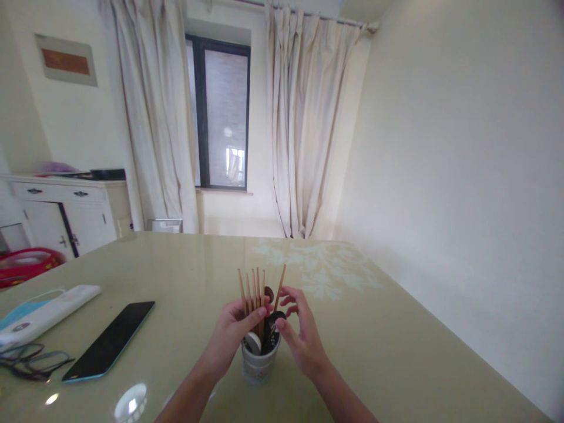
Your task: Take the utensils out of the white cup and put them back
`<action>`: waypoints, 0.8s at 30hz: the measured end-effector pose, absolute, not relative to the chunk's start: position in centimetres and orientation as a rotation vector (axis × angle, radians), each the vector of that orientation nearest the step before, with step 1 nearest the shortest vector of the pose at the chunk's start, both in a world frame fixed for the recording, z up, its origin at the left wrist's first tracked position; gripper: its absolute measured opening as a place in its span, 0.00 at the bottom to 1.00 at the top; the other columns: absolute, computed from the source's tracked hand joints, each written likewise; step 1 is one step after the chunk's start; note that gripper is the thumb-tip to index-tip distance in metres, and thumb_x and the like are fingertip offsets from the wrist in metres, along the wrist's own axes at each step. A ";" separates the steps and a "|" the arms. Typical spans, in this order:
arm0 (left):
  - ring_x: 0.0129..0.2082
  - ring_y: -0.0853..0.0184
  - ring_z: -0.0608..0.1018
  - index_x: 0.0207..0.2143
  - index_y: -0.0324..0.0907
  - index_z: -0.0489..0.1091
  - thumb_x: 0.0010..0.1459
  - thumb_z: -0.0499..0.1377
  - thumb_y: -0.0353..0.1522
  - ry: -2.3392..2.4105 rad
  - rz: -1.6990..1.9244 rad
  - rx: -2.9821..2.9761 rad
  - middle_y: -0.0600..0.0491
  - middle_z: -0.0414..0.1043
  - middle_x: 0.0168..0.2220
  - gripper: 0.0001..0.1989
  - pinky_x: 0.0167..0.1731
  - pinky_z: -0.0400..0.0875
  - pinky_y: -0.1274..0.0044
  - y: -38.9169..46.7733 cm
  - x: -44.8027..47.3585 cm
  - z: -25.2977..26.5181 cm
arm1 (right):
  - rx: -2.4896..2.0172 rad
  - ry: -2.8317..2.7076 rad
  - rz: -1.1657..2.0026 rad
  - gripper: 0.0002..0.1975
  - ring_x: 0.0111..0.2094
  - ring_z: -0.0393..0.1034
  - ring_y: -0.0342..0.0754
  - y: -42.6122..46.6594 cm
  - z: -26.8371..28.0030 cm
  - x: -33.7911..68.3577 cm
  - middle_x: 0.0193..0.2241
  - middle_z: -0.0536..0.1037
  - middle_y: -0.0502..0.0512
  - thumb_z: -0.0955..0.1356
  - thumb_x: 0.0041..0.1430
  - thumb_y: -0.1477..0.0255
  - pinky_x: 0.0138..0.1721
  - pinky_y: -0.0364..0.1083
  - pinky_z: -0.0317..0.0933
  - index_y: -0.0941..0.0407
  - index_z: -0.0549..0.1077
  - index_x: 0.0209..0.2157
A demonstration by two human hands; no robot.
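A light grey cup (259, 369) stands upright on the table, holding several utensils. Light wooden chopsticks (248, 288) rise from it in a bunch, and my left hand (233, 329) is closed around them, thumb in front. A pale round-ended spoon (252, 342) leans at the rim below that thumb. To the right, a lone chopstick (279, 288) tilts outward beside a dark spoon head (277, 318). My right hand (304, 335) has its fingers apart around this side, fingertips close to the lone chopstick; whether they touch it I cannot tell. Another dark round utensil head (269, 292) shows behind.
On the left of the glossy table (185, 282) lie a dark phone-like slab (110, 341), eyeglasses (37, 361), a white power strip-like bar (53, 314) and a light blue item (26, 311). A white cabinet (83, 211) and red basket (30, 264) stand beyond. A wall borders the right.
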State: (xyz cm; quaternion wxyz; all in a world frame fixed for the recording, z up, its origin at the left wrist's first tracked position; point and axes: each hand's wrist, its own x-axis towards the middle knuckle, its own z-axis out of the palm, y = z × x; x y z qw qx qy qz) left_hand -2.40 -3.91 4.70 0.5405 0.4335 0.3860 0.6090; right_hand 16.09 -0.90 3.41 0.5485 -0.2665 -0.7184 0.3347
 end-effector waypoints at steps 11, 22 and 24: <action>0.36 0.59 0.85 0.40 0.41 0.85 0.48 0.77 0.45 0.945 1.472 1.117 0.46 0.87 0.37 0.21 0.38 0.79 0.74 -4.1 -1.8 5.7 | -0.581 -1.742 0.698 0.23 0.55 0.69 0.58 -2.2 3.5 15.3 0.57 0.72 0.60 0.71 0.68 0.62 0.52 0.54 0.68 0.46 0.70 0.62; 0.35 0.60 0.82 0.36 0.42 0.84 0.56 0.71 0.50 1.034 1.488 1.343 0.48 0.84 0.34 0.20 0.40 0.77 0.75 -4.1 -2.2 5.4 | -0.678 -1.680 0.856 0.40 0.59 0.69 0.58 -2.1 1.9 14.2 0.69 0.61 0.62 0.70 0.70 0.62 0.59 0.58 0.67 0.44 0.48 0.75; 0.35 0.61 0.81 0.34 0.41 0.83 0.57 0.69 0.51 1.016 1.522 1.362 0.48 0.83 0.33 0.21 0.40 0.76 0.76 -4.3 -2.1 5.4 | -0.666 -1.643 1.002 0.42 0.53 0.74 0.56 -1.9 1.8 14.1 0.64 0.69 0.63 0.71 0.68 0.60 0.57 0.57 0.68 0.46 0.48 0.75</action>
